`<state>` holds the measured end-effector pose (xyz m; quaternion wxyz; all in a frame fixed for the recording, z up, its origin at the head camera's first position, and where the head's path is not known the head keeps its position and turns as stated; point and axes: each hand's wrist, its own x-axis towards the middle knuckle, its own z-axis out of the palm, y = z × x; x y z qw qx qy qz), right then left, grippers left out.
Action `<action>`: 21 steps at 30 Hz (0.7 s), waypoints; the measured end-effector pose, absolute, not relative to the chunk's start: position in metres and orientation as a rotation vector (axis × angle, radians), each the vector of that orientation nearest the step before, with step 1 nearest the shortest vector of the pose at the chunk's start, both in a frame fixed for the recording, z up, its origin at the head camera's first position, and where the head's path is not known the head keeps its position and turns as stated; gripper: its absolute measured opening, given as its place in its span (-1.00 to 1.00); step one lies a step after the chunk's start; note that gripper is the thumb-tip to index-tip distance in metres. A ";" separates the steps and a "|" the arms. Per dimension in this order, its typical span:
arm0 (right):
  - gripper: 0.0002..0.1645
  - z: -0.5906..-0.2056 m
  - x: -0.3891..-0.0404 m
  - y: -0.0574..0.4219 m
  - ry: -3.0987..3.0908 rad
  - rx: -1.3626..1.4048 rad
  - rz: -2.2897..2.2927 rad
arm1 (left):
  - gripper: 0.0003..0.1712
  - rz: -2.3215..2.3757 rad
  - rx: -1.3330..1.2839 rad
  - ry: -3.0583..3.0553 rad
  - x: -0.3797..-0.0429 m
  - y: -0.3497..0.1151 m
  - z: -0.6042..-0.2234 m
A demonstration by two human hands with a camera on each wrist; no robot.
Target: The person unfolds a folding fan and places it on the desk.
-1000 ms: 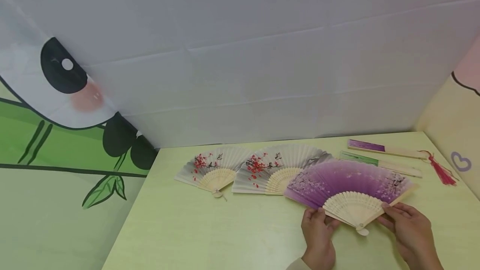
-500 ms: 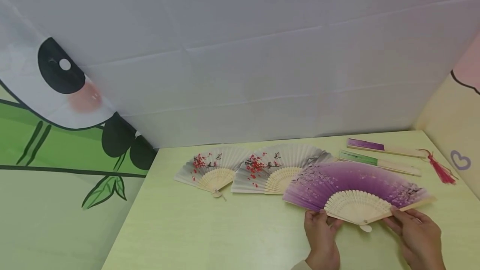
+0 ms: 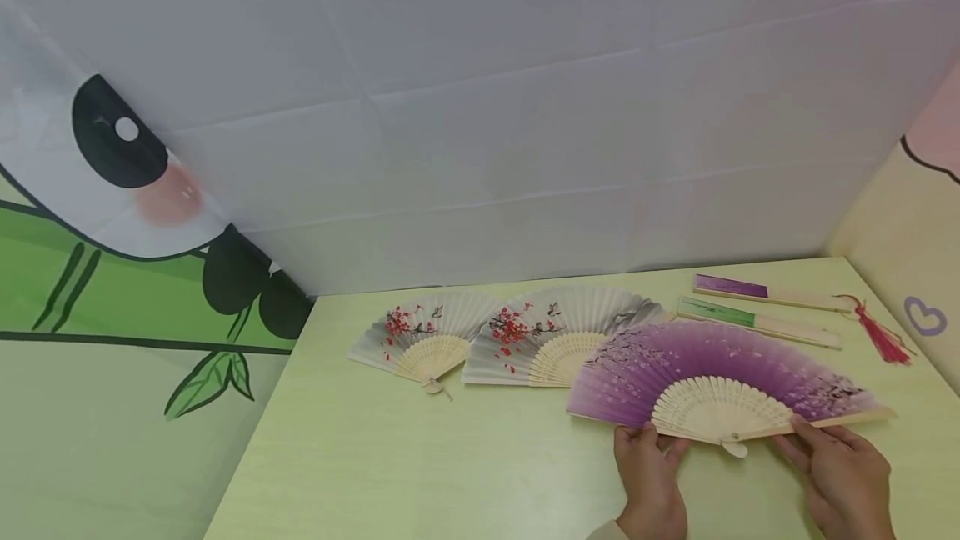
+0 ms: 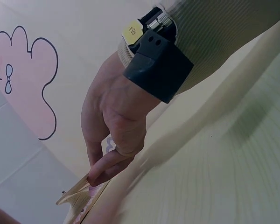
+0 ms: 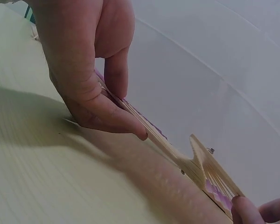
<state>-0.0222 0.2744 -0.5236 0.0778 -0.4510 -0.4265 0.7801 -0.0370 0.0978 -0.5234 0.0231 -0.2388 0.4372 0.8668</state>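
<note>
A purple folding fan [image 3: 720, 348] with pale blossom prints and light wooden ribs is spread wide near the table's front right. My left hand [image 3: 651, 477] pinches its left outer rib between thumb and fingers. At the other side my right hand [image 3: 843, 469] grips the right outer rib, thumb on top. The pivot end points toward me between the hands. In the left wrist view the left hand [image 4: 116, 126] holds the rib by its fingertips, close over the table. The right wrist view shows the right hand [image 5: 91, 70] with fingers around the fan's edge [image 5: 154, 133].
Two spread white-grey fans with red blossoms, a left one [image 3: 427, 332] and a middle one [image 3: 562, 332], lie behind. A folded purple fan [image 3: 731, 286] with a red tassel [image 3: 883, 336] and a folded green fan [image 3: 716, 312] lie at the back right of the table [image 3: 360, 465].
The purple fan has spread wider as my right hand moved right and its outer rib swung outward and lower. My left hand has shifted slightly right and down, still pinching its rib.
</note>
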 end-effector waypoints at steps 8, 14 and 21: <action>-0.72 -0.525 -0.019 0.275 -1.284 -1.340 2.318 | -0.90 2.666 -0.727 1.353 -0.036 0.098 -0.524; -0.71 -0.532 -0.018 0.279 -1.443 -1.293 2.229 | -0.84 2.648 -0.734 1.396 -0.036 0.098 -0.524; -0.35 -0.540 -0.019 0.282 -1.687 -1.281 2.052 | -0.62 2.549 -0.828 1.472 -0.037 0.097 -0.519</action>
